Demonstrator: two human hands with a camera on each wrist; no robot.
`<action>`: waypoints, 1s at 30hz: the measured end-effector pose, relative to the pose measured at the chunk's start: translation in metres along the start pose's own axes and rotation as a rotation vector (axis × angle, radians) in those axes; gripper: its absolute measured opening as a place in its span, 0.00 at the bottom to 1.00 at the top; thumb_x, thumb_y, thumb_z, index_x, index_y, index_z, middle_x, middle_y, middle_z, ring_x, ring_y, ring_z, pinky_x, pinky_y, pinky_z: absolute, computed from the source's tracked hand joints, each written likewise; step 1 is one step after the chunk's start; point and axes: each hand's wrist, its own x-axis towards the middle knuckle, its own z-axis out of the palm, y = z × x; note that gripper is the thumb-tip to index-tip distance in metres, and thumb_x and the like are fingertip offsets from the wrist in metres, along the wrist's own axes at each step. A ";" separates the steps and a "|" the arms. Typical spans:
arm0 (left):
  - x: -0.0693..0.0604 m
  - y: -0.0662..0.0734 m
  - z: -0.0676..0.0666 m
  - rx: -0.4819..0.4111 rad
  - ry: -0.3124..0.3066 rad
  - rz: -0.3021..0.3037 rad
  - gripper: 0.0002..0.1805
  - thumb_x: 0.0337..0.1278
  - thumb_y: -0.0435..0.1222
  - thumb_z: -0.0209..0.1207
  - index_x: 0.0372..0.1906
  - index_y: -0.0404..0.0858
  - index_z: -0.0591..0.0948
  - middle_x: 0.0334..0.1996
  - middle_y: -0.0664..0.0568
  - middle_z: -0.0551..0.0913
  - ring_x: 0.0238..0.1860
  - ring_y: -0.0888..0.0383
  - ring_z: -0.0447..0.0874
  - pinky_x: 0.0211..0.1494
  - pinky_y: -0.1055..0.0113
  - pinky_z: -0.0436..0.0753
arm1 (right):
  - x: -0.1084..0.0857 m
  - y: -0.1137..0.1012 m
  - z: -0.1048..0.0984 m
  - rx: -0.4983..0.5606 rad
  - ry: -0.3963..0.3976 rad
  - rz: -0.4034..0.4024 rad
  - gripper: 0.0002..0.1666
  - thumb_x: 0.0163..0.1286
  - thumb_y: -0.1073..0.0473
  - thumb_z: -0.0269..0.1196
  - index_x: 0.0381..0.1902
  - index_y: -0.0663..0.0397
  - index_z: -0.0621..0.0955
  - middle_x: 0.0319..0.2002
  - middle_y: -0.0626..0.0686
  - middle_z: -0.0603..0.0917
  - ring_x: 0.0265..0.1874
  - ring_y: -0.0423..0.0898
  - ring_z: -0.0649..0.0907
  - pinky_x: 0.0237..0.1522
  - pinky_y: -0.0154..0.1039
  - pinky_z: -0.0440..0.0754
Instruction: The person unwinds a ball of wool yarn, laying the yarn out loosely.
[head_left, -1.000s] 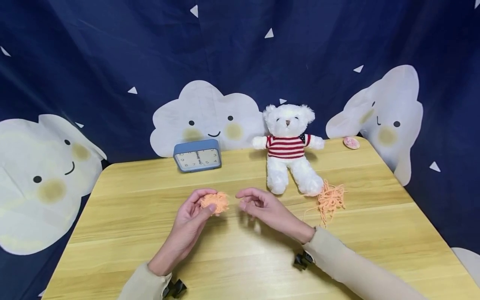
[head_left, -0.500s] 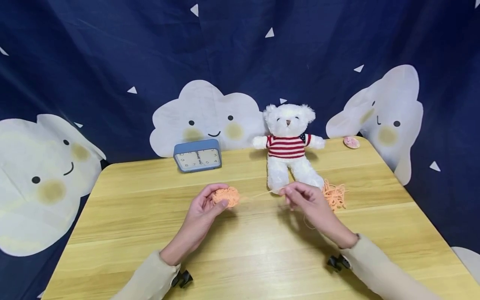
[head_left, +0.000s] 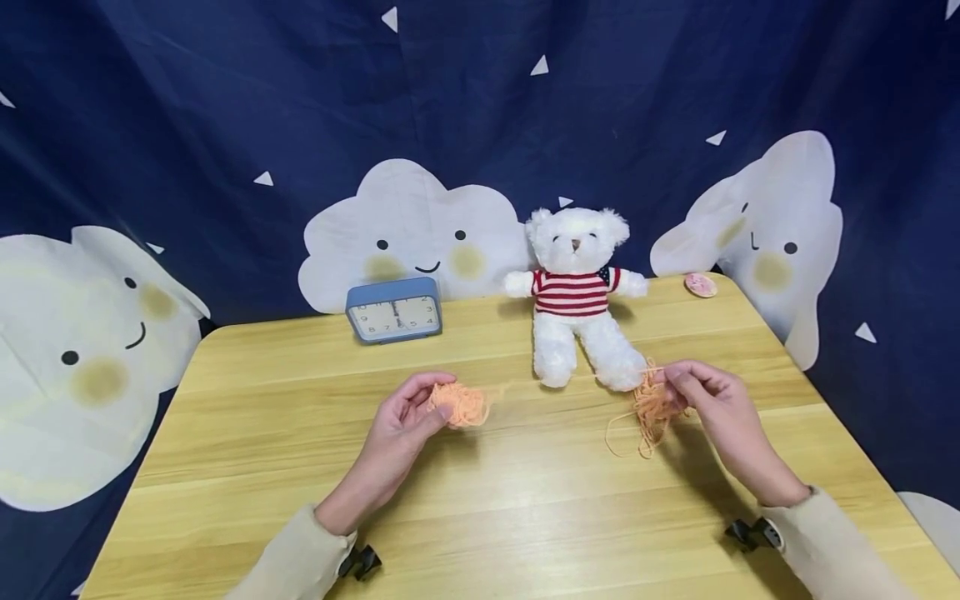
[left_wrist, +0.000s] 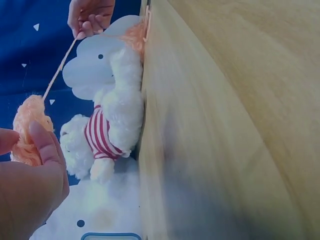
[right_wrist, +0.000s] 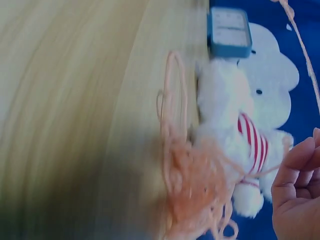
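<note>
My left hand (head_left: pixel 405 429) pinches a small peach-orange ball of yarn (head_left: pixel 463 405) between thumb and fingers, above the table's middle. A strand of yarn (left_wrist: pixel 61 66) runs taut from that ball to my right hand (head_left: pixel 716 412), whose thumb and fingertips pinch it. From the right fingers the strand leads on to a loose tangle of yarn (right_wrist: pixel 192 192), which lies on the table by the white teddy bear's foot. In the head view the right fingers are beside this tangle and partly in front of it.
The white teddy bear (head_left: pixel 576 296) in a striped sweater sits at the back of the wooden table (head_left: pixel 262 433). Left of it stands a blue alarm clock (head_left: pixel 395 312). A small pink round object (head_left: pixel 701 285) lies at the back right corner. A dark blue curtain (head_left: pixel 465 92) hangs behind.
My right hand has moved far to the right, drawing a strand out from the yarn ball. The left hand has shifted slightly right with the ball. Bear and clock stay put.
</note>
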 end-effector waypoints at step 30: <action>-0.003 0.006 0.001 -0.047 0.090 0.044 0.23 0.72 0.19 0.60 0.67 0.18 0.70 0.60 0.39 0.76 0.57 0.54 0.81 0.63 0.67 0.85 | 0.016 0.015 -0.034 -0.605 0.032 0.072 0.23 0.84 0.61 0.59 0.70 0.67 0.79 0.57 0.67 0.79 0.32 0.38 0.79 0.27 0.32 0.79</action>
